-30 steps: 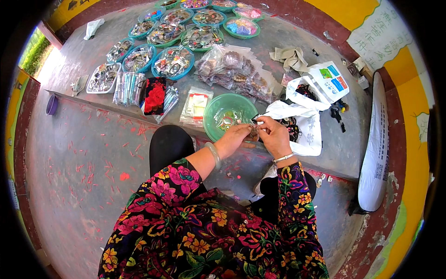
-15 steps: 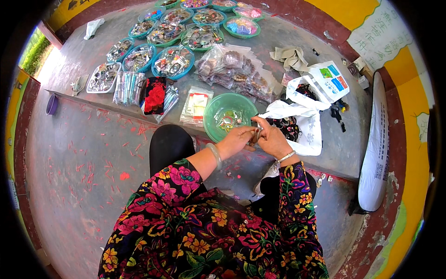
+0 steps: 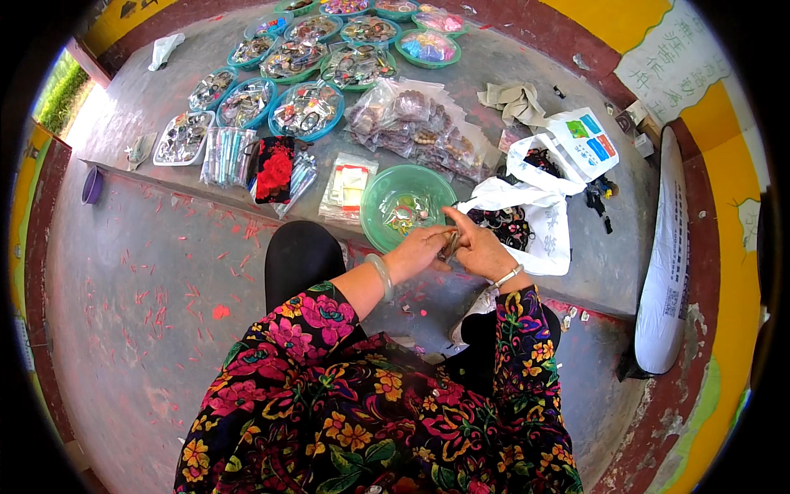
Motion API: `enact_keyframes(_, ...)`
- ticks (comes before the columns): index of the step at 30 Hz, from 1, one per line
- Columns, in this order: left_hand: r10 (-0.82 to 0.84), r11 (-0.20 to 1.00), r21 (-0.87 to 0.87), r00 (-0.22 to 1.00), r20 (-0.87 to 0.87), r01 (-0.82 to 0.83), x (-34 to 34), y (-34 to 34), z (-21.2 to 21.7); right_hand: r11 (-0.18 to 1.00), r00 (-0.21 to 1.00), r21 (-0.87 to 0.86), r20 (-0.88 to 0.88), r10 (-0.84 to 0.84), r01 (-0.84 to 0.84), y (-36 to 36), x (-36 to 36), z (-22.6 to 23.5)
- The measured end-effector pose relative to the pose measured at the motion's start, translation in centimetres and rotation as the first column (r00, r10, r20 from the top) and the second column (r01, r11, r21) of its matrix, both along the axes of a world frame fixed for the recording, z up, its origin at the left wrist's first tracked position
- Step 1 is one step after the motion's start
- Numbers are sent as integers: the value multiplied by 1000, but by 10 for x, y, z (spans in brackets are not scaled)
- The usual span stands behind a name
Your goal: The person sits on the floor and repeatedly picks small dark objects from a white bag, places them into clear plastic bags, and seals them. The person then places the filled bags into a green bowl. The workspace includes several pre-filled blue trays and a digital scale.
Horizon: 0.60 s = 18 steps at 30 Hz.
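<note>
My left hand [image 3: 417, 252] is closed, pinching a small shiny grey item [image 3: 448, 245] whose kind I cannot make out. Against the same item press the fingers of my right hand [image 3: 485, 251], its index finger stretched toward the bowl's rim. Both hands meet just in front of a green translucent plastic bowl [image 3: 383, 189], in which a clear packet with colourful bands [image 3: 403, 216] lies. To the right of my hands, an opened white plastic bag [image 3: 547, 239] holds many small black items [image 3: 504, 224].
Flat clear packets [image 3: 346, 188] lie left of the bowl, beside a black-and-red pouch [image 3: 274, 169] and bundled pens [image 3: 228, 156]. Bagged beaded bracelets [image 3: 424, 128] are heaped behind it. Several filled basins [image 3: 306, 111] stand farther back. A long white wrapped roll [image 3: 661, 263] leans at the right wall.
My fingers have shifted slightly around the small item, and my right index finger now points out straighter. The bowl, bags and basins have stayed in place.
</note>
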State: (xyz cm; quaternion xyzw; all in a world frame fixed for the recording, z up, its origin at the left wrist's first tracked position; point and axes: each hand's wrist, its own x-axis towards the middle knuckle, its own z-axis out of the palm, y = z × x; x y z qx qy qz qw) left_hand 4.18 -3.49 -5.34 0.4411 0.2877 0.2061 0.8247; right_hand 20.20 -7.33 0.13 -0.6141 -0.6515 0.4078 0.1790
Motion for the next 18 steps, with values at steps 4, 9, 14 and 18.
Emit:
enact_keyframes(4, 123, 989, -83, 992, 24, -120, -2, 5, 6, 944, 986, 284, -48, -161, 168, -1, -3, -4)
enact_keyframes(9, 173, 969, -187, 984, 45, -161, -3, 8, 2, 881, 957, 375, -136, -256, 289, 2, -4, -1)
enact_keyframes(14, 148, 976, -171, 987, 58, -136, -3, 7, 1, 866, 958, 418, -197, -209, 275, 2, -5, -3)
enact_keyframes(18, 139, 977, -170, 987, 76, -125, -2, 8, -2, 873, 965, 422, -198, -174, 244, 1, -5, -8)
